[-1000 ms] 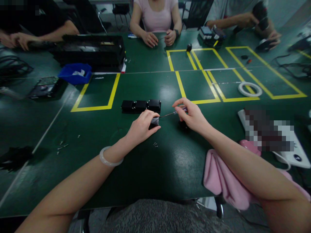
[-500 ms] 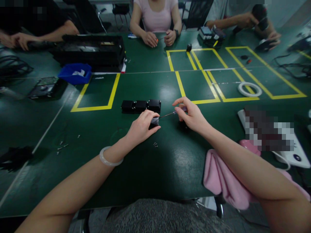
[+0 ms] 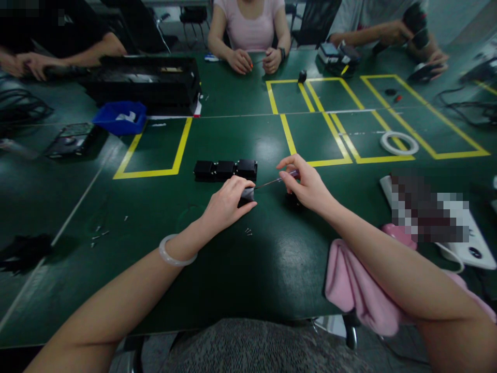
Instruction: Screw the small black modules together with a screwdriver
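Black, grey-faced block [image 3: 248, 195] in your left hand [image 3: 225, 203]
Your thumb and fingers clamp it; your right hand [image 3: 305, 185] grips a screwdriver [image 3: 280, 179], tip at the block. Three black blocks [image 3: 225, 169] stand just beyond; small screws [image 3: 248, 231] lie nearer you on the green table [image 3: 279, 274].

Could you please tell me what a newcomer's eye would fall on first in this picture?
Probably the bright yellow tape outlines on the farther part of the dark green tabletop. Next, near the centre, the left hand grips a small black-and-grey block, while the right hand holds a slim, metal-shafted screwdriver pointed at it. The soft pink cloth at lower right also stands out.
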{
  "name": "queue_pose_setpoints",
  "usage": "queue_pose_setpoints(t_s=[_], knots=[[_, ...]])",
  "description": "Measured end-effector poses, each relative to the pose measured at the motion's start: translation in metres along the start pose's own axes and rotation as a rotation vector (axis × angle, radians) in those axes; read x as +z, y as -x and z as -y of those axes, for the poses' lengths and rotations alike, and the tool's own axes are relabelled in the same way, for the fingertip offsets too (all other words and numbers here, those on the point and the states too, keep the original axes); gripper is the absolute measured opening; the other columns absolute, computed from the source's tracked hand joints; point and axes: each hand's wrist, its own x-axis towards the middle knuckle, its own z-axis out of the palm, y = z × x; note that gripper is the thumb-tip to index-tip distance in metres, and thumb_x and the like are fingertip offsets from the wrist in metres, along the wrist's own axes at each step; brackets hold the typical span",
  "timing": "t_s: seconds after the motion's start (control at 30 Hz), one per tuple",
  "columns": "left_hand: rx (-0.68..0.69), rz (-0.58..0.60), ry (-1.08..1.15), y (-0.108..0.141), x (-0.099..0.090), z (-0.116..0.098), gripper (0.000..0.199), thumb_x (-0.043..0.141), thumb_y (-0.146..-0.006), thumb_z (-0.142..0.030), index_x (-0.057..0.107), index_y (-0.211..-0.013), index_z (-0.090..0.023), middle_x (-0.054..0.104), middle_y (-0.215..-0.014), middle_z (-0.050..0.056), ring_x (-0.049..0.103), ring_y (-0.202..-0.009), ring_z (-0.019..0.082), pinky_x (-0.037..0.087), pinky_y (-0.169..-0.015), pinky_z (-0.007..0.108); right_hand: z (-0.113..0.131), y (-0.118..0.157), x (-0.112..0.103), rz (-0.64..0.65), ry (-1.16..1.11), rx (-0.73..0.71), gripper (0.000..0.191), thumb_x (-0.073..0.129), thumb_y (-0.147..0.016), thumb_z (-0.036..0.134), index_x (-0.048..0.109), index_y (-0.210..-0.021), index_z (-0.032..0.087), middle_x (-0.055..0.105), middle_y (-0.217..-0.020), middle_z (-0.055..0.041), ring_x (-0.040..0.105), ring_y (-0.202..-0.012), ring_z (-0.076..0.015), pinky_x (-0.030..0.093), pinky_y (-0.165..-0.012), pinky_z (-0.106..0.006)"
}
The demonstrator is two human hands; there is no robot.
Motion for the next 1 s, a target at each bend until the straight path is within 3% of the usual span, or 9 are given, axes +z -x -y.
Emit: queue_pose_setpoints(t_s=[0.23, 0.47, 0.77, 1.0], knots=[[-0.002, 0.010, 0.008, 0.0000, -0.0020, -0.0018, 0.037, 0.073, -0.096, -0.026, 0.057, -0.130, -0.022, 0.065, -0.128, 0.012, 0.065, -0.125, 0.032, 0.061, -0.100, 0.048, 0.0009, 0.0002, 0.0002, 0.026, -0.037, 0.052, 0.014, 0.059, -0.103, 0.038, 0.056, -0.100, 0.024, 0.052, -0.063, 0.0078, 0.050, -0.052, -0.0111, 0.037, -0.057, -0.029], [-0.001, 0.004, -0.006, 0.0000, -0.0012, -0.0016, 0.039, 0.076, -0.095, -0.025, 0.057, -0.129, -0.020, 0.065, -0.127, 0.012, 0.065, -0.123, 0.032, 0.060, -0.100, 0.049, 0.0009, 0.0003, 0.0007, 0.006, -0.021, 0.018, 0.008, 0.058, -0.102, 0.028, 0.056, -0.108, 0.023, 0.054, -0.070, 0.0071, 0.052, -0.055, -0.0110, 0.040, -0.061, -0.029], [0.003, 0.000, -0.003, 0.0004, 0.0001, -0.0002, 0.038, 0.074, -0.097, -0.027, 0.056, -0.129, -0.021, 0.065, -0.127, 0.012, 0.065, -0.124, 0.032, 0.060, -0.101, 0.048, 0.0001, -0.0002, -0.0002, 0.053, -0.045, 0.059, 0.012, 0.057, -0.105, 0.035, 0.055, -0.102, 0.024, 0.051, -0.063, 0.0074, 0.049, -0.051, -0.0110, 0.035, -0.054, -0.028], [0.001, 0.002, -0.001, 0.0000, -0.0008, -0.0007, 0.038, 0.075, -0.096, -0.026, 0.057, -0.129, -0.021, 0.065, -0.126, 0.011, 0.066, -0.123, 0.032, 0.061, -0.099, 0.048, -0.0014, -0.0008, -0.0009, 0.016, 0.002, -0.015, 0.008, 0.058, -0.103, 0.028, 0.056, -0.109, 0.023, 0.053, -0.071, 0.0062, 0.052, -0.059, -0.0114, 0.040, -0.063, -0.029]])
